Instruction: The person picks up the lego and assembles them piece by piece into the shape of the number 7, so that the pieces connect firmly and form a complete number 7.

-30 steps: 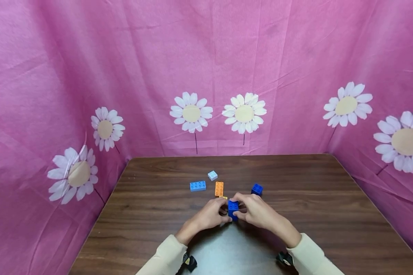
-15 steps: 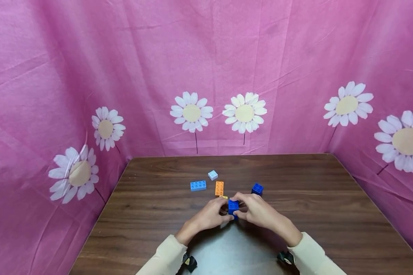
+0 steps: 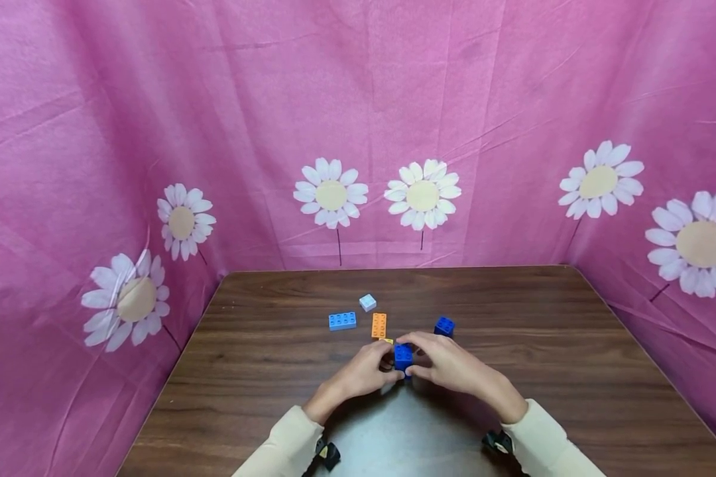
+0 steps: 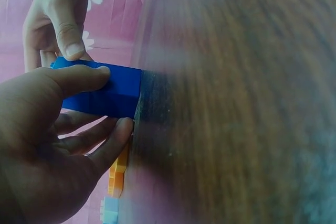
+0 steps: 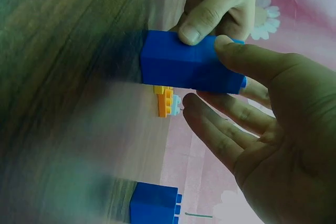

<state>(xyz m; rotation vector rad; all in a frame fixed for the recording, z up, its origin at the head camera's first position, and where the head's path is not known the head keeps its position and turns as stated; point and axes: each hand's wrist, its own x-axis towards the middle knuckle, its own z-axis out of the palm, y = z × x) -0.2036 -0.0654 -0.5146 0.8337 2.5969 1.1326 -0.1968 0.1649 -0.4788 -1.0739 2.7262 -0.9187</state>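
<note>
Two dark blue toy building bricks, one on top of the other, form an upright stack (image 3: 402,356) on the table in front of the person. The left hand (image 3: 362,371) holds it from the left, thumb on the near side; in the left wrist view its fingers (image 4: 111,145) reach down by the table. From the right, the right hand (image 3: 456,368) has its thumb against the upper brick, as the right wrist view shows, with fingers around the far side. Some of its other fingers (image 5: 215,135) extend away from the stack.
Beyond the hands lie an orange brick (image 3: 379,325), a partly hidden yellow brick (image 3: 386,341), a light blue brick (image 3: 343,321) and a pale blue brick (image 3: 367,303). Another dark blue block (image 3: 444,325) stands behind the right hand. Pink flowered cloth surrounds the wooden table (image 3: 262,371).
The right thumb and fingers have spread slightly wider around the upper blue brick. The left hand stays almost still, and the loose bricks have not moved.
</note>
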